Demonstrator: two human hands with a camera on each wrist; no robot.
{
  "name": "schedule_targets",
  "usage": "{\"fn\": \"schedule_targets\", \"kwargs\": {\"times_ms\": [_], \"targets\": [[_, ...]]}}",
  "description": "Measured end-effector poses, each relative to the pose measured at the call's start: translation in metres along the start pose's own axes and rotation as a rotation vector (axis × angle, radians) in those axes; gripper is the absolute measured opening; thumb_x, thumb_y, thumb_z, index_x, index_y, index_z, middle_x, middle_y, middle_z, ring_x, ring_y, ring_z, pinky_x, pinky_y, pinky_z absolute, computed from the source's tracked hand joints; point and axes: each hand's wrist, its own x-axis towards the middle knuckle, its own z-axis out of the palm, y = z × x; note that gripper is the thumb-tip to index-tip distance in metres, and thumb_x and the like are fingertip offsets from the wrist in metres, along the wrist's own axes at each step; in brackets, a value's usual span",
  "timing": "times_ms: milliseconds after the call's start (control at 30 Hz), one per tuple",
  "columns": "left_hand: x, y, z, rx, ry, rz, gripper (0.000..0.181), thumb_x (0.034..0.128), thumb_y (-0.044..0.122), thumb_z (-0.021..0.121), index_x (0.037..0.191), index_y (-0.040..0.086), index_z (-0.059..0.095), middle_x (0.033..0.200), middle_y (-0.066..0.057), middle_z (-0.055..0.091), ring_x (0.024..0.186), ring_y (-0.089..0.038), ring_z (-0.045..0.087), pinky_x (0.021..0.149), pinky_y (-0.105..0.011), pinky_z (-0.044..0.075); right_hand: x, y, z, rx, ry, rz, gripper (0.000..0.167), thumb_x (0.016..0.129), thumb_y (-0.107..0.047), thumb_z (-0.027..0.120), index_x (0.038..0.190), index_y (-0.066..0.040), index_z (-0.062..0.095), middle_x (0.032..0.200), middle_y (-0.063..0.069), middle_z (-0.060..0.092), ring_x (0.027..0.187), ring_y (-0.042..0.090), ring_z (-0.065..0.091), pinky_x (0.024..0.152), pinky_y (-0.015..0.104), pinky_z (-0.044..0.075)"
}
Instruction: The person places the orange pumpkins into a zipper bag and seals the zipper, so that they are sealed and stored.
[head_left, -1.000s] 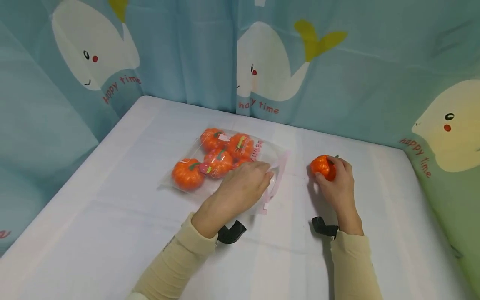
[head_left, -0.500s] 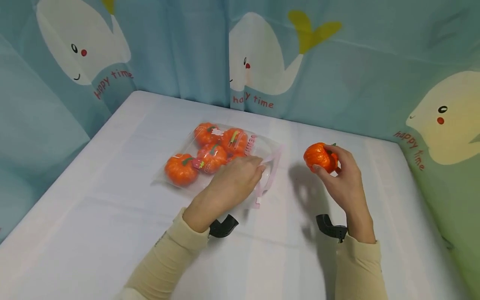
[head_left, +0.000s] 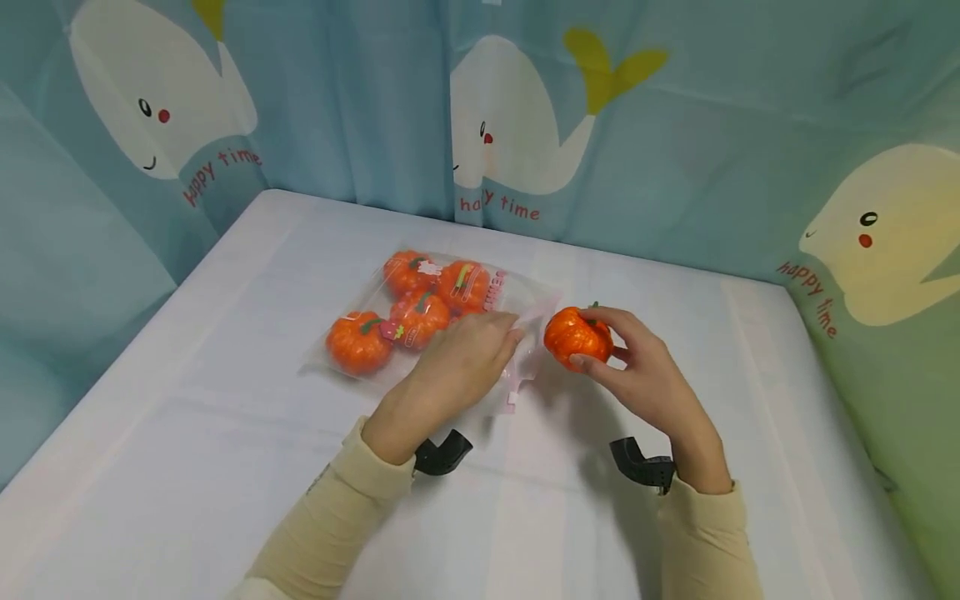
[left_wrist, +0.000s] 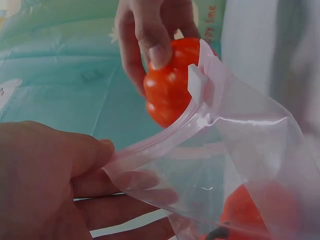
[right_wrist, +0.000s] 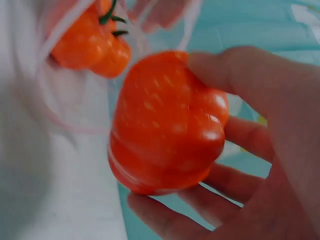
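Observation:
My right hand (head_left: 645, 371) holds a small orange toy pumpkin (head_left: 576, 337) with a green stem, thumb and fingers around its sides, above the table close to the bag's mouth. My left hand (head_left: 461, 358) pinches the pink-edged rim of a clear zip bag (left_wrist: 260, 130); the left wrist view shows thumb and fingers on that edge, with the mouth parted. Several more orange pumpkins (head_left: 360, 343) lie inside the bag, one partly hidden behind the left hand. In the right wrist view, the held pumpkin (right_wrist: 167, 125) is just in front of the opening.
The bag lies on a white-covered table (head_left: 225, 467). Behind and beside the table hangs a blue-green curtain (head_left: 360, 108) printed with white whales. A black wrist strap piece (head_left: 442, 454) sticks out from the left wrist, another strap piece (head_left: 641, 462) from the right.
My right hand has lifted the pumpkin off the table and carried it left to the bag's mouth. The left hand keeps its pinch on the bag's rim.

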Motion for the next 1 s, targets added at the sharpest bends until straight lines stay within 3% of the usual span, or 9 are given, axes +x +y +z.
{"fn": "schedule_targets", "kwargs": {"times_ms": [100,267,533,700,900,1000], "targets": [[0.0,-0.001,0.0,0.008,0.006,0.004,0.03,0.1057,0.033,0.045,0.114,0.012,0.065,0.107,-0.002,0.067,0.099,-0.02,0.064,0.08,-0.04,0.058,0.004,-0.003,0.01,0.006,-0.072,-0.005,0.051,0.09,-0.02,0.073,0.137,-0.017,0.055,0.14,0.005,0.053,0.127,0.026,0.052,0.097,0.057,0.051],[-0.001,0.003,-0.001,0.014,0.023,0.02,0.03,0.105,0.03,0.047,0.12,0.012,0.065,0.11,-0.001,0.069,0.097,-0.019,0.065,0.079,-0.037,0.058,0.01,-0.008,0.026,0.043,-0.108,-0.006,0.053,0.089,-0.021,0.075,0.138,-0.017,0.054,0.142,0.002,0.052,0.13,0.024,0.05,0.1,0.055,0.049],[-0.004,0.006,0.001,0.022,0.04,0.046,0.037,0.1043,0.028,0.049,0.133,0.009,0.06,0.121,-0.004,0.068,0.102,-0.021,0.066,0.086,-0.038,0.058,0.014,-0.004,0.042,0.027,-0.042,-0.01,0.053,0.089,-0.019,0.074,0.138,-0.015,0.053,0.145,0.007,0.048,0.133,0.027,0.047,0.1,0.055,0.049],[-0.003,0.006,-0.002,0.006,0.059,0.055,0.037,0.1046,0.027,0.048,0.135,0.008,0.059,0.129,-0.004,0.066,0.115,-0.022,0.065,0.093,-0.039,0.056,0.014,-0.001,0.04,0.031,-0.045,-0.034,0.055,0.089,-0.004,0.065,0.141,-0.011,0.051,0.149,0.011,0.043,0.136,0.032,0.045,0.104,0.057,0.045],[-0.002,0.008,0.001,0.027,0.058,0.054,0.034,0.1039,0.028,0.05,0.13,0.01,0.061,0.112,-0.002,0.069,0.097,-0.021,0.066,0.078,-0.039,0.06,0.013,0.001,0.042,-0.058,0.02,-0.02,0.054,0.089,-0.006,0.068,0.14,-0.006,0.052,0.144,0.016,0.045,0.13,0.034,0.049,0.104,0.055,0.046],[-0.002,0.01,0.004,0.058,0.059,0.049,0.036,0.1035,0.029,0.051,0.134,0.011,0.059,0.117,-0.002,0.069,0.099,-0.021,0.066,0.077,-0.04,0.06,0.014,0.0,0.045,-0.093,0.079,-0.029,0.053,0.088,-0.011,0.074,0.137,-0.004,0.054,0.137,0.018,0.05,0.122,0.034,0.053,0.1,0.054,0.049]]}}
